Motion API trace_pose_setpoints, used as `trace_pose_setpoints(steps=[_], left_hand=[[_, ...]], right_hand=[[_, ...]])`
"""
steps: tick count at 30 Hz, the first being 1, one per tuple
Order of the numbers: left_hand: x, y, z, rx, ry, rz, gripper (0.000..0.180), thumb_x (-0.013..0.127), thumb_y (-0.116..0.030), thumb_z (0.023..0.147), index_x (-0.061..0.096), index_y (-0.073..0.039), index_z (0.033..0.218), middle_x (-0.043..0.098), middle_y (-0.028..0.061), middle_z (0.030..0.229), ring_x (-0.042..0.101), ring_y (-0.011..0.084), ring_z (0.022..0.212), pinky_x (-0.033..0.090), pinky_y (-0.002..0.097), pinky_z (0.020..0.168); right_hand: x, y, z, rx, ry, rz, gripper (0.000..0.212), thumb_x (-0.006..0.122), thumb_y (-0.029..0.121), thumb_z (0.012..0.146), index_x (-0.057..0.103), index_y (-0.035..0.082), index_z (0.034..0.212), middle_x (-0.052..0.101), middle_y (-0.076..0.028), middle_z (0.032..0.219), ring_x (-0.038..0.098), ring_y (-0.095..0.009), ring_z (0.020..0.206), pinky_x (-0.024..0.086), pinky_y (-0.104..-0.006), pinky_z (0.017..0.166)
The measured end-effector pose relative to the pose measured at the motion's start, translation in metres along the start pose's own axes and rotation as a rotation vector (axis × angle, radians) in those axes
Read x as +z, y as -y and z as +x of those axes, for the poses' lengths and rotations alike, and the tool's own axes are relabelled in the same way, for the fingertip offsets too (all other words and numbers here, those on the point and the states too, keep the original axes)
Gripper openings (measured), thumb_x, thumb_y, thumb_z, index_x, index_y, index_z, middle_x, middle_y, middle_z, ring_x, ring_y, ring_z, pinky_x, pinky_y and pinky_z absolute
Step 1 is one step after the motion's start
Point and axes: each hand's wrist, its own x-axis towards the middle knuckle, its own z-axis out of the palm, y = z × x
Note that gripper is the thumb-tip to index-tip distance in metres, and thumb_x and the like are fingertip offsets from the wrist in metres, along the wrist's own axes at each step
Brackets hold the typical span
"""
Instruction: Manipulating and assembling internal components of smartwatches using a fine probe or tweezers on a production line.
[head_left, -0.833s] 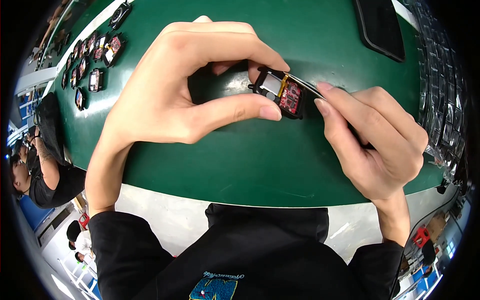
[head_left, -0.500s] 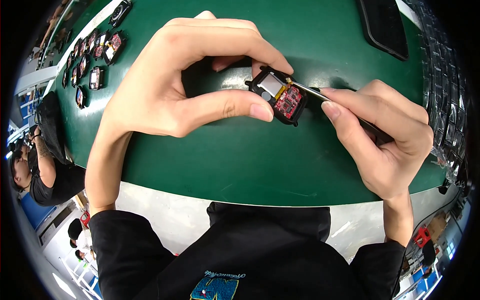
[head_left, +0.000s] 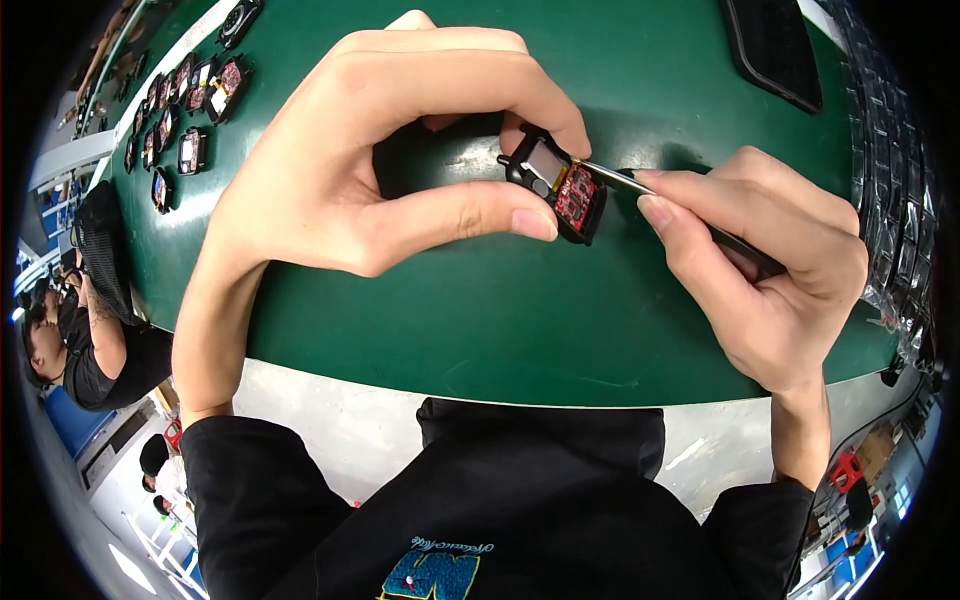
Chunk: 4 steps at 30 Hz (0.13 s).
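Note:
My left hand [head_left: 330,150] grips an opened black smartwatch case [head_left: 583,232] by its edges, thumb on the near side and fingers on the far side. Inside the case lie a silver battery [head_left: 546,163] and a red circuit board [head_left: 576,198]. The case is tilted above the table. My right hand [head_left: 775,250] pinches dark tweezers [head_left: 622,178] between thumb and index finger. Their bright metal tip meets the case's upper right edge, beside the circuit board, close to my left fingertip. Whether the tip grasps anything is too small to tell.
Several similar opened watch cases [head_left: 192,150] lie on the green table [head_left: 450,330] at the far left. A black phone-like slab [head_left: 772,50] rests at the far right. Clear-wrapped black parts [head_left: 890,150] line the right edge. Another person [head_left: 95,330] sits at left.
My left hand has shifted slightly right and tipped the watch case more steeply. The tweezers' tip stays at the case's upper right edge.

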Motion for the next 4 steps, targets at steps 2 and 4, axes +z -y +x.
trace_pose_setpoints(steps=[2, 4], left_hand=[[0.0001, 0.0008, 0.0008, 0.0, 0.007, 0.005, 0.053, 0.093, -0.035, 0.077, 0.081, 0.001, 0.114, 0.08, 0.0103, 0.101, 0.066, 0.0193, 0.084, 0.04, 0.0327, 0.079], [-0.0003, -0.0005, 0.0002, -0.007, 0.016, 0.033, 0.053, 0.093, -0.036, 0.078, 0.081, 0.001, 0.114, 0.081, 0.0104, 0.104, 0.068, 0.0197, 0.085, 0.041, 0.0335, 0.08]], right_hand=[[0.0011, -0.0009, -0.0005, -0.026, -0.015, -0.013, 0.022, 0.084, -0.009, 0.084, 0.086, -0.001, 0.104, 0.062, 0.001, 0.07, 0.046, -0.004, 0.057, 0.03, -0.025, 0.052], [0.0006, -0.0004, -0.0015, -0.01, -0.019, -0.016, 0.022, 0.086, -0.007, 0.084, 0.087, 0.0, 0.105, 0.062, 0.001, 0.07, 0.049, -0.004, 0.057, 0.031, -0.0245, 0.052]])
